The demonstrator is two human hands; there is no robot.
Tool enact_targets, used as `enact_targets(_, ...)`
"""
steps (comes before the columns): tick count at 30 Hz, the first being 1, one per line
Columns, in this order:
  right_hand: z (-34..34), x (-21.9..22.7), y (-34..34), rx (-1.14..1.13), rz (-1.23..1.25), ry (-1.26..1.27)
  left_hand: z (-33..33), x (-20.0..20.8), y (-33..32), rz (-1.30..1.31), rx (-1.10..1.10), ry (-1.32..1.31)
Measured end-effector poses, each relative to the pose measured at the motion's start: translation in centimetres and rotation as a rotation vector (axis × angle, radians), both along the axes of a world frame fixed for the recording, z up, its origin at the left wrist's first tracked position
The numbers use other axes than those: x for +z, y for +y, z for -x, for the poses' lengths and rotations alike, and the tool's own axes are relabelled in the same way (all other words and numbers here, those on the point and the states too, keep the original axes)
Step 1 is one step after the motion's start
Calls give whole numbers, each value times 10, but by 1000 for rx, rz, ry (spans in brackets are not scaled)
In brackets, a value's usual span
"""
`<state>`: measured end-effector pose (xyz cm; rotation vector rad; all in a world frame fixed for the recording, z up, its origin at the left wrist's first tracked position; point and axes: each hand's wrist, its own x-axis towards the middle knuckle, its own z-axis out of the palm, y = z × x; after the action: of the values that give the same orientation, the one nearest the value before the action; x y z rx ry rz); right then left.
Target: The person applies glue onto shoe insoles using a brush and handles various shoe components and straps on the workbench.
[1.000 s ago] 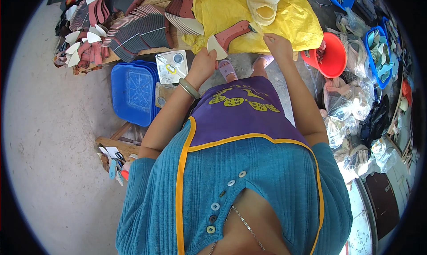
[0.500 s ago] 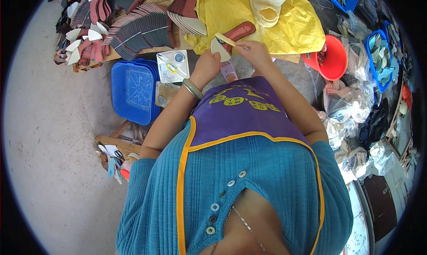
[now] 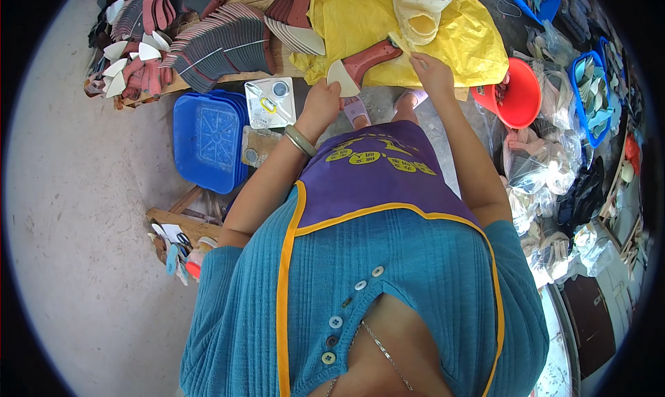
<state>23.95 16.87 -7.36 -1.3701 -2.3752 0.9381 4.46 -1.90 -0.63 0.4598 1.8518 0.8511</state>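
In my left hand (image 3: 323, 104) is the white toe end of a shoe insole (image 3: 370, 61); its red-brown part slants up to the right over a yellow sheet. My right hand (image 3: 433, 73) is closed round a pale yellow brush (image 3: 401, 44), whose head is at the insole's far red-brown end. Behind the brush stands a cut-open white plastic jug (image 3: 421, 12) on the yellow sheet (image 3: 471, 40). Fanned rows of similar insoles (image 3: 225, 47) lie on the bench to the left, dark grey and red-brown with pale tips.
Stacked blue basins (image 3: 211, 144) stand below the bench at left, beside a white square lid (image 3: 269, 102) with small items. A red bucket (image 3: 521, 92) is on the right. Bags (image 3: 544, 158) and blue trays (image 3: 591, 95) of cut pieces crowd the right side.
My right hand has moved right and slightly up with the brush, from near the white toe to the insole's far end. My left hand stays nearly in place.
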Motion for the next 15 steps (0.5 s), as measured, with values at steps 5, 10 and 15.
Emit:
enact_targets(5,-23,-7,-23,-45,-22,70,1,-11,-4,12,70,-10)
enact_targets(10,-18,13,-67,-24,100,173,1,-5,3,21,73,-43)
enact_targets(15,-11,34,-72,117,557,272,3,-2,6,18,70,-41)
